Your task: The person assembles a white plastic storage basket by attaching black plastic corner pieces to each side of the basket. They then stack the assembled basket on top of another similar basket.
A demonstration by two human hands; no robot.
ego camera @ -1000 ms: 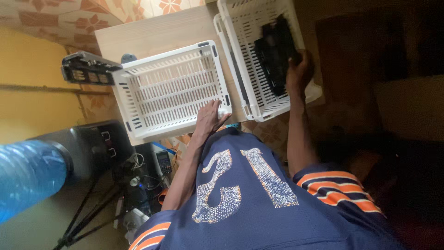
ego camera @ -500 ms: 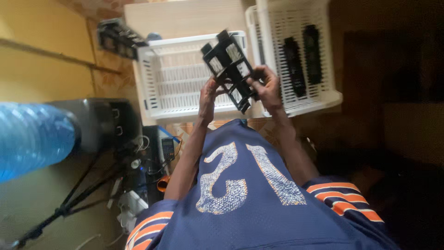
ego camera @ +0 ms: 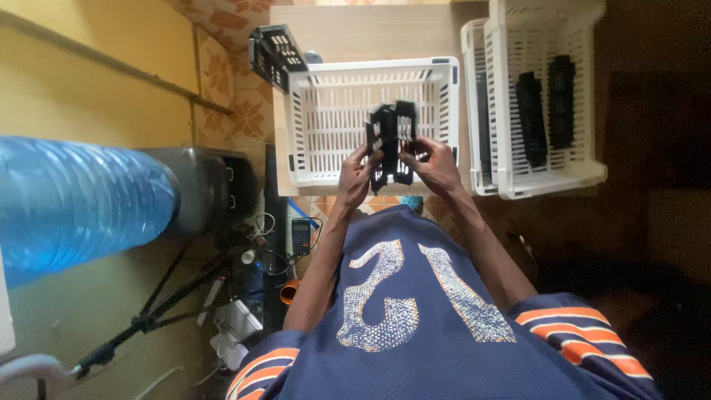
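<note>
Both my hands hold a black slotted plastic frame part (ego camera: 391, 141) upright over the near edge of an empty white slatted basket (ego camera: 326, 111). My left hand (ego camera: 355, 176) grips its left lower side, and my right hand (ego camera: 435, 167) grips its right side. To the right, a second white basket (ego camera: 585, 111) contains at least two similar long black parts (ego camera: 544, 104).
A stack of black parts (ego camera: 272, 53) sits at the left corner of the wooden table (ego camera: 355, 37). On the floor to the left lie a big blue water bottle (ego camera: 74, 207), a grey box (ego camera: 215, 189), a tripod (ego camera: 155, 304) and cables.
My right hand took a black part out of the right basket and brought it in front of me. My left hand left the basket rim and now grips the part too, turned more edge-on.
</note>
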